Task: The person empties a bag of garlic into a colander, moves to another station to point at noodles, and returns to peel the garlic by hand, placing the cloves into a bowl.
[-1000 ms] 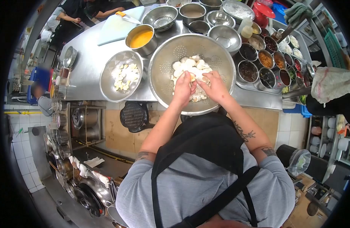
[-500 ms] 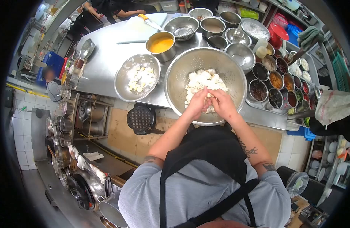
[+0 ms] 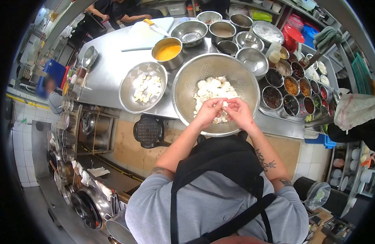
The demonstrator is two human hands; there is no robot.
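Observation:
Over the near side of a large perforated steel colander (image 3: 183, 77), my left hand (image 3: 210, 112) and my right hand (image 3: 239, 113) meet at the fingertips. Between them they pinch a small white garlic clove (image 3: 225, 104), partly covered by the fingers. Whole garlic bulbs and loose pieces (image 3: 214, 86) are heaped in the colander beneath both hands. To the left, a smaller colander (image 3: 124, 91) holds peeled garlic cloves (image 3: 147, 87).
Behind stand a pot of orange liquid (image 3: 168, 51), several steel bowls (image 3: 252, 61) and a cutting board (image 3: 134, 38) with a yellow-handled knife (image 3: 148, 22). Ingredient containers (image 3: 273, 96) line the right. A black stool (image 3: 148, 131) is below the table; other people (image 3: 132, 14) are beyond it.
My hands have turned slightly and their fingertips have come up, so the pale garlic clove between them shows more clearly. The whole view has shifted a little.

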